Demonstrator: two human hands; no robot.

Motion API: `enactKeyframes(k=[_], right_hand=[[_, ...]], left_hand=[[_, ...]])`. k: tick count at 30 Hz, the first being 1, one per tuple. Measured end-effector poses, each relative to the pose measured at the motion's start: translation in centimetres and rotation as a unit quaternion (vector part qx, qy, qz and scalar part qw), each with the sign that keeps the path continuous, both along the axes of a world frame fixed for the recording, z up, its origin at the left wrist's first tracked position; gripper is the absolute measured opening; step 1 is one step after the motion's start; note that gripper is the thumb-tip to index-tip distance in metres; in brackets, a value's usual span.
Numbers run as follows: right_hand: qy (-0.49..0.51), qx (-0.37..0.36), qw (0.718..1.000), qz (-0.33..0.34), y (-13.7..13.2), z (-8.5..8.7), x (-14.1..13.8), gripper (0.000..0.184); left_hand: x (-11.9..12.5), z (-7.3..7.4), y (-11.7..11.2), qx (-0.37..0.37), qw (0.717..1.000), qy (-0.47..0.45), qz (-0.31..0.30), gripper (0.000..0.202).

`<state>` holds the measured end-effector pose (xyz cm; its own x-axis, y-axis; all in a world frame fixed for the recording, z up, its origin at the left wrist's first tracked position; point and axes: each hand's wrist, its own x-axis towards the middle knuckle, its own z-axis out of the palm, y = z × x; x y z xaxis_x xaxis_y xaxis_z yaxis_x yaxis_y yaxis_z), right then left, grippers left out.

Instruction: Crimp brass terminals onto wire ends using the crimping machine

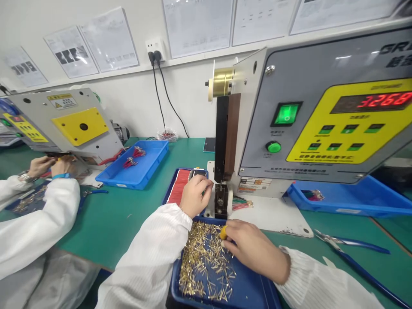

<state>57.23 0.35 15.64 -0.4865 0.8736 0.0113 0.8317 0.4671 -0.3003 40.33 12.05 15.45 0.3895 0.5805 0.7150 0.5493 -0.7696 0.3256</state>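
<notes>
My left hand (pixel 197 194) is beside the black head of the bench machine (pixel 224 137), over the edge of a tray of red wires (pixel 178 184). Its fingers are curled together, and what they pinch, if anything, is hidden. My right hand (pixel 252 246) reaches over a dark blue tray (pixel 254 292) of loose gold-coloured metal pins (pixel 206 262). A yellow finger cot (pixel 223 232) covers one fingertip. Thumb and finger come together above the pins; anything between them is too small to make out. A bundle of green and red wires (pixel 241 202) lies behind the machine head.
Blue-handled pliers (pixel 354 249) lie at right, before a blue bin (pixel 347 201). Another blue bin (pixel 135 167) with red wire bundles stands at left. Further left, a co-worker's hands (pixel 53 166) work at a second machine (pixel 67 124). Power cords (pixel 164 98) hang behind.
</notes>
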Motion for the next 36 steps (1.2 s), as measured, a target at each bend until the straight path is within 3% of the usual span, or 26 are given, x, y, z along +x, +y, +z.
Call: enactKeyframes(k=[12, 21, 32, 36], right_hand=[[0.082, -0.037, 0.996, -0.015, 0.2, 0.1, -0.1, 0.012], [0.114, -0.176, 0.977, -0.049, 0.8, -0.6, 0.7, 0.015], [0.153, -0.064, 0.985, -0.054, 0.5, 0.0, -0.2, 0.012], [0.177, -0.073, 0.979, -0.077, 0.4, 0.8, -0.3, 0.014]], left_hand=[[-0.6, 0.2, 0.3, -0.053, 0.998, 0.003, 0.028, 0.013], [-0.9, 0.2, 0.3, -0.045, 0.998, -0.002, 0.047, 0.016], [-2.0, 0.4, 0.6, -0.049, 0.998, -0.001, 0.048, 0.016], [-4.1, 1.1, 2.3, -0.112, 0.986, 0.025, 0.122, 0.021]])
